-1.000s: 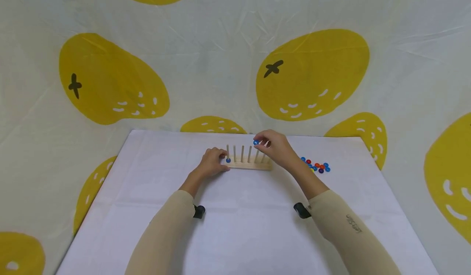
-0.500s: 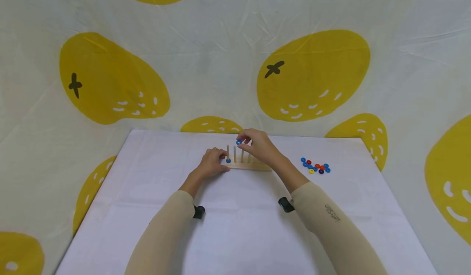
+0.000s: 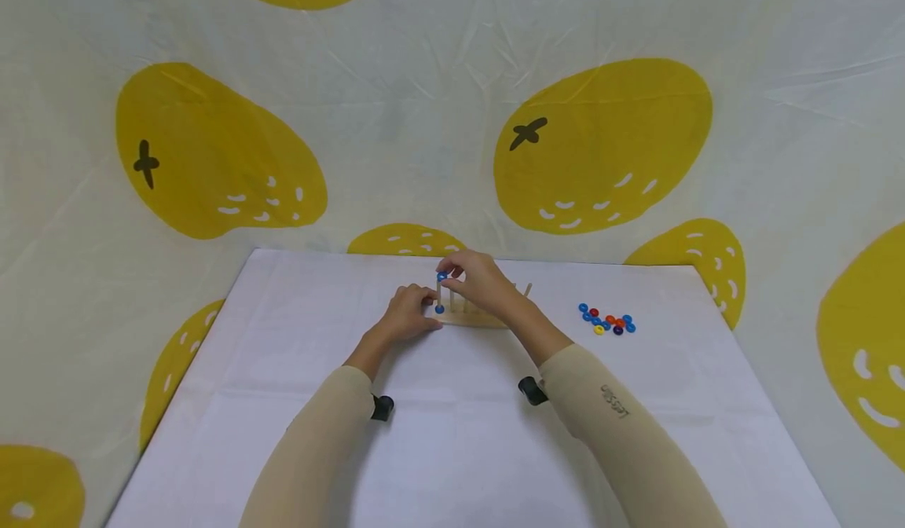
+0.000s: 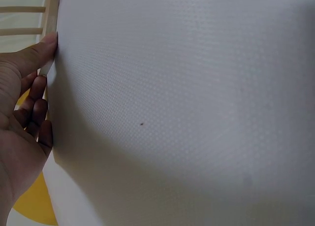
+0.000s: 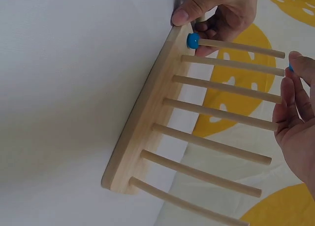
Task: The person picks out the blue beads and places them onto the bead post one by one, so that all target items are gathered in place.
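Observation:
A wooden peg rack [image 5: 157, 108] with a row of upright pegs stands on the white table. At its left end, my left hand [image 3: 406, 313] grips the base between thumb and fingers; the left wrist view shows the thumb [image 4: 47, 44] along the base. One blue bead [image 5: 193, 41] sits at the bottom of the leftmost peg [image 5: 241, 48]. My right hand [image 3: 482, 280] pinches another blue bead [image 3: 441, 276] at the top of that same peg. In the right wrist view the pinched bead is mostly hidden by the fingers, near the peg's tip.
Loose beads [image 3: 606, 321] in blue, red, orange, yellow and dark purple lie in a cluster right of the rack on the white tabletop [image 3: 459, 449]. Behind the table's back edge hangs a pale cloth [image 3: 410, 119] printed with yellow fruit.
My right hand has moved left across the rack, carrying the blue bead from above the right-hand pegs to the leftmost peg's top. The left hand has stayed on the base.

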### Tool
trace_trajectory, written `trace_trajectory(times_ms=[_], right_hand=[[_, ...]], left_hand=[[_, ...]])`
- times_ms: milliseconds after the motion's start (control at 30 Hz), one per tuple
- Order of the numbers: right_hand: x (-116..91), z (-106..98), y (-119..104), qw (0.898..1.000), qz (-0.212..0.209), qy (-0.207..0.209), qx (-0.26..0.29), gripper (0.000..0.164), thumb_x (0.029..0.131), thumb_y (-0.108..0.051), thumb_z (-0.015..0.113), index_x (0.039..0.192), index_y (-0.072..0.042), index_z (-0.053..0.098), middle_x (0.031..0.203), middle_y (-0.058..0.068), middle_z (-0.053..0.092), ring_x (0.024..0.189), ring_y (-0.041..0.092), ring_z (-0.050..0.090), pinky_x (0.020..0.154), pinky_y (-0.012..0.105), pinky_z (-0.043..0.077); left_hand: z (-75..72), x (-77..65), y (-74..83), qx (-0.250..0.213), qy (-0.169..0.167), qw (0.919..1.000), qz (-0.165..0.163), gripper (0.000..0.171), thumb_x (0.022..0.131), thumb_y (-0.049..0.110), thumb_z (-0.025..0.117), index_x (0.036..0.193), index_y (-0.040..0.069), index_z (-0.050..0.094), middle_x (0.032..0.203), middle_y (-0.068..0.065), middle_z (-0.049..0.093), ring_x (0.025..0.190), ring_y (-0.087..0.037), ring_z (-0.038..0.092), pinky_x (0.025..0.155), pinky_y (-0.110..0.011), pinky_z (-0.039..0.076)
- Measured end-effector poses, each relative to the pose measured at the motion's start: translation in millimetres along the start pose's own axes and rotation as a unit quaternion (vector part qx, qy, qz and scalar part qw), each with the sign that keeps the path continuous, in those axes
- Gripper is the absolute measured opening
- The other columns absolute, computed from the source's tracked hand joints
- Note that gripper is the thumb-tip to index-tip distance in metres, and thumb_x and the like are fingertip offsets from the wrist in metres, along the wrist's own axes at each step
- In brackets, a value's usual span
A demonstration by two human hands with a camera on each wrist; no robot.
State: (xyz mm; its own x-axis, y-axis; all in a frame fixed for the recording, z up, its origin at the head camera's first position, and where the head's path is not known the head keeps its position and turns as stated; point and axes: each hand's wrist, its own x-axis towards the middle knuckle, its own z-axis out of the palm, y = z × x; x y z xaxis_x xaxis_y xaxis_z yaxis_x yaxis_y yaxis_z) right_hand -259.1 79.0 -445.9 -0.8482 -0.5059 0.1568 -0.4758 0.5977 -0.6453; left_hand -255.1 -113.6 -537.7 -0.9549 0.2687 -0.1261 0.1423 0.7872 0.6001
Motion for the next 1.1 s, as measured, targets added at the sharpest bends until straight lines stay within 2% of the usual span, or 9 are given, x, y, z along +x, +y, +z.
trace_trajectory(times_ms=[233,400,800,1100], right_hand=[[2.9,3.1,0.6,1.000,0.000,-0.002,0.001,0.019,0.095,-0.011,0.075,0.113,-0.006,0.073,0.111,0.007,0.074,0.101,0.023,0.068,0.093,0.042,0.058],[4.5,2.8,-0.3,1.000,0.003,-0.005,0.001,0.019,0.095,-0.012,0.075,0.114,-0.006,0.073,0.110,0.006,0.074,0.099,0.022,0.068,0.091,0.036,0.058],[7.0,6.7,1.7,1.000,-0.004,-0.019,-0.006,0.019,0.095,-0.012,0.075,0.113,-0.004,0.073,0.110,0.009,0.074,0.099,0.024,0.067,0.093,0.043,0.058],[7.0,6.6,0.1,1.000,0.011,-0.023,-0.009,0.020,0.095,-0.014,0.075,0.113,-0.007,0.073,0.110,0.007,0.073,0.101,0.023,0.065,0.092,0.038,0.058]], left_hand=[[1.7,1.9,-2.6,0.004,0.000,1.0000,0.006,0.055,0.082,0.028,0.089,0.129,0.009,0.069,0.115,-0.006,0.063,0.112,-0.026,0.050,0.102,-0.043,0.043],[1.0,2.4,-2.6,0.003,0.000,1.0000,0.007,0.056,0.082,0.028,0.089,0.129,0.008,0.068,0.115,-0.007,0.063,0.111,-0.026,0.050,0.101,-0.043,0.044],[0.1,1.7,-2.4,-0.003,0.002,0.9999,0.010,0.054,0.082,0.028,0.089,0.128,0.009,0.069,0.115,-0.006,0.063,0.111,-0.026,0.050,0.100,-0.043,0.044],[0.2,1.0,-2.6,-0.005,0.000,1.0000,0.003,0.056,0.082,0.029,0.089,0.130,0.009,0.068,0.118,-0.007,0.063,0.113,-0.027,0.049,0.103,-0.043,0.044]])
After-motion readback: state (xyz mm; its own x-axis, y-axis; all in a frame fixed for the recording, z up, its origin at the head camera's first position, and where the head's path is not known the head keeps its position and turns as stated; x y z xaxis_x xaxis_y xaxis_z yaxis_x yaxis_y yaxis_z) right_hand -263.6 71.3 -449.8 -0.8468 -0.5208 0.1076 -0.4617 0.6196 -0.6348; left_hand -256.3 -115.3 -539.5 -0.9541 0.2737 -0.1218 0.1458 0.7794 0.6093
